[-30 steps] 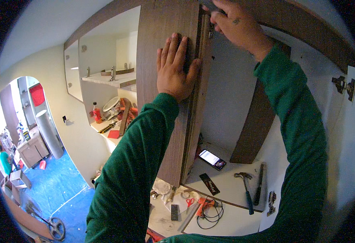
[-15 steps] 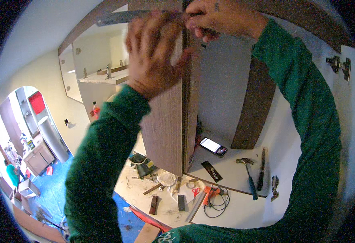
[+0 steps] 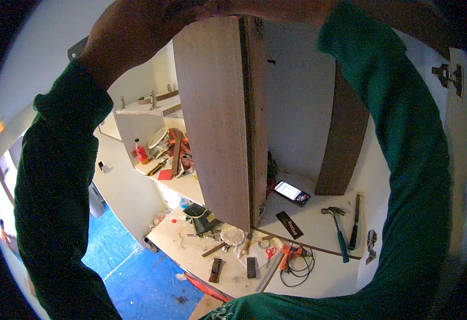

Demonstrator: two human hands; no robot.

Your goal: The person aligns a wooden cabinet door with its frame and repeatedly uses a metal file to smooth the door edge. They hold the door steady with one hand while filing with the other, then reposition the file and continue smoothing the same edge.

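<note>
Both my hands are raised at the upper edge, over the top of an upright brown wood-grain panel (image 3: 212,117). My left hand (image 3: 156,20) reaches across from the left, dark, its fingers hidden. From the right comes my right hand (image 3: 276,7), cut off by the upper edge, so its fingers do not show. Beside my left wrist juts the end of a flat dark piece (image 3: 76,49) with a hole in it. It may be the long flat blade seen earlier; its other end is out of sight.
On the white cabinet base lie a phone (image 3: 292,193), a black rectangular plate (image 3: 289,224), a claw hammer (image 3: 340,234) and a dark-handled bar tool (image 3: 355,224). Lower are an orange corded tool (image 3: 291,256), red scissors (image 3: 270,253) and a dark pouch (image 3: 198,217). Hinges (image 3: 447,79) stick out at right.
My left hand has swung up and left, away from the panel's front. My right hand has risen to the upper edge. The view has turned slightly, showing a cluttered shelf on the left.
</note>
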